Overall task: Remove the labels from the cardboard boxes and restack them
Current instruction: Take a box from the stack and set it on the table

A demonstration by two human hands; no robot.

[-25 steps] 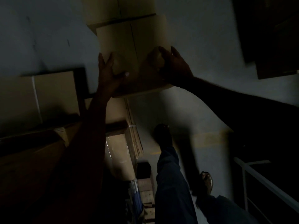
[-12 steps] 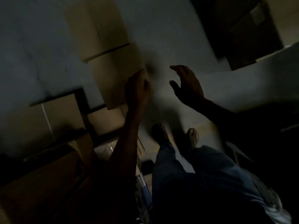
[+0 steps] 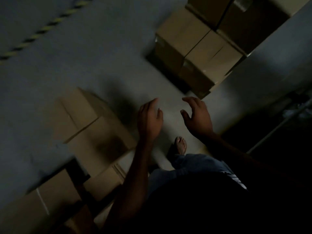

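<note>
dim grey floor (image 3: 101, 48); left hand (image 3: 149, 119), right hand (image 3: 197, 117) spread, holding nothing, likely poised toward box stack (image 3: 197, 53).

Both hands hang empty over the grey floor (image 3: 101, 48), left hand (image 3: 149, 120) and right hand (image 3: 197, 118) loosely spread (dim, blurred view). A cardboard box (image 3: 89, 122) sits left; a box stack (image 3: 202, 46) lies ahead.

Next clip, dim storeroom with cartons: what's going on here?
A person stands holding nothing. The left hand and right hand hover open over the floor, fingers relaxed. One cardboard box stack sits to the left, a second box group ahead on the right. No label can be made out in this dim, blurred view.
</note>
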